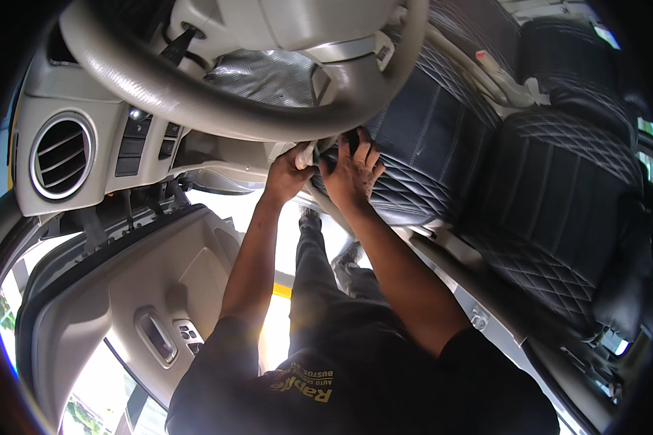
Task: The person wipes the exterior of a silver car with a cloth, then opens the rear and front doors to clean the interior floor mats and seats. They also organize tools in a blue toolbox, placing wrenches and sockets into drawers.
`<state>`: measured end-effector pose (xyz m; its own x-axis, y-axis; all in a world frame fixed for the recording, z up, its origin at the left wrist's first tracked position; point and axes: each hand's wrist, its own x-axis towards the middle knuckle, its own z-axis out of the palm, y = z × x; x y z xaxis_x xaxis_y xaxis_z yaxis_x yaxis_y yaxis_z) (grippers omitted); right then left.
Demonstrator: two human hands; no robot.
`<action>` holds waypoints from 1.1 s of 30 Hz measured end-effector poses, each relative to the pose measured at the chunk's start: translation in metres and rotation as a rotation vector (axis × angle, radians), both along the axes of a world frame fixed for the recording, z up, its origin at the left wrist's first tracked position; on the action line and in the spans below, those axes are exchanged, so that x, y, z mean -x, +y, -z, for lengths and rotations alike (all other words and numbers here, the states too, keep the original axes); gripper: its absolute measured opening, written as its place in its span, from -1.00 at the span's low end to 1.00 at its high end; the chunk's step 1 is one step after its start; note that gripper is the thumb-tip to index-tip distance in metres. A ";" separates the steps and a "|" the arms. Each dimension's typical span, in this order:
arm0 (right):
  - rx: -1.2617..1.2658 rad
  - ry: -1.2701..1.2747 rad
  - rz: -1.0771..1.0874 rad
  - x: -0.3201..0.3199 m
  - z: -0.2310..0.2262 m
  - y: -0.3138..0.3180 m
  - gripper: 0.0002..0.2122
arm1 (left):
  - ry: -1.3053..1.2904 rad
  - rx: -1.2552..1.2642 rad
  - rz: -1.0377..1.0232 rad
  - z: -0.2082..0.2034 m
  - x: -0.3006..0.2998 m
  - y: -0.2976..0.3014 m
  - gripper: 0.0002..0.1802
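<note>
My left hand (290,174) is closed on a crumpled whitish cloth-like piece (306,155) below the steering wheel (232,119). Close beside it, my right hand (352,174) has its fingers bent and spread at the edge of the black quilted front seat (421,138). Its fingertips reach a small dark part under the wheel rim, too shaded to name. Between the hands, a bit of greenish material shows. The wheel rim partly hides what lies beyond my fingers.
The beige dashboard with a round air vent (62,155) and switches stands at left. Below it, the open door (152,290) has a handle and window buttons. Silvery sheeting (265,76) shows behind the wheel. More black seats (559,210) are at right.
</note>
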<state>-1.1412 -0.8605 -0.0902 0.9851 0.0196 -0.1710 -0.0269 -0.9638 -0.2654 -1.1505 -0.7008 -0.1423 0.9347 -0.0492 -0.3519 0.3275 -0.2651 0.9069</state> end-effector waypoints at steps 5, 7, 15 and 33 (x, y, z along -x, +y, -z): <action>-0.071 -0.126 -0.022 0.002 0.002 -0.013 -0.45 | -0.213 -0.187 -0.062 -0.001 0.012 -0.006 -0.28; -0.190 -0.150 -0.050 0.001 -0.005 -0.019 -0.50 | -0.191 -0.096 -0.159 -0.007 0.019 -0.011 -0.31; -0.061 0.057 -0.124 -0.046 -0.013 0.026 -0.46 | -0.309 -0.036 -0.431 0.006 0.047 -0.028 -0.45; 0.093 -0.433 -0.710 -0.087 0.041 -0.056 -0.62 | 0.515 0.633 -0.422 0.214 0.162 -0.102 -0.46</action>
<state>-1.0546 -0.9169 -0.1309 0.7228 0.6649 0.1884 0.6812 -0.7315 -0.0315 -1.3123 -0.8027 -0.3566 0.6540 -0.0646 -0.7537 0.6881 0.4648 0.5572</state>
